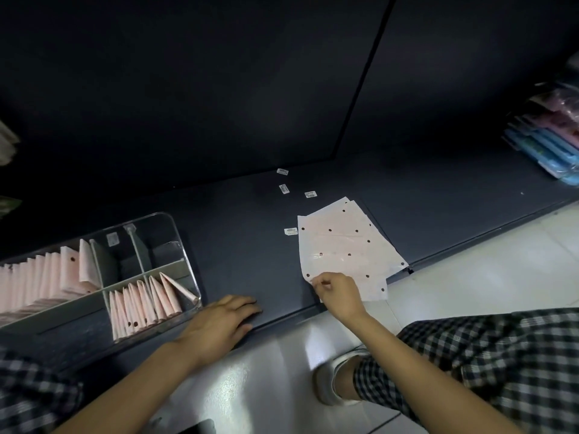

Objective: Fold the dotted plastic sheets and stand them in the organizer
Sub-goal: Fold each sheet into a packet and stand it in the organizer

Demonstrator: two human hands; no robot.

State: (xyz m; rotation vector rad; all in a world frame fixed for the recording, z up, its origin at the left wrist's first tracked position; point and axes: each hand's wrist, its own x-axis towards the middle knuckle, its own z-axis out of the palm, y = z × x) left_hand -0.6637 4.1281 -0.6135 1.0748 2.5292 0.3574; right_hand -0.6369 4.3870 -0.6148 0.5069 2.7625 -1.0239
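A loose pile of pale pink dotted plastic sheets point(341, 245) lies flat on the dark shelf, right of centre. My right hand point(336, 294) pinches the near left corner of the top sheet between thumb and fingers. My left hand point(219, 324) rests flat and empty on the shelf's front edge, fingers together, just right of the clear organizer point(185, 245). Folded dotted sheets point(147, 303) stand in a row in the organizer's near right compartment, and more folded sheets point(47, 280) fill the far left one.
Several small white barcode labels point(283, 188) lie on the shelf behind the pile. Stacked blue and pink packets point(551, 142) sit at the far right. The dark shelf point(238, 233) ends near my hands; white floor and my shoe point(329, 380) are below.
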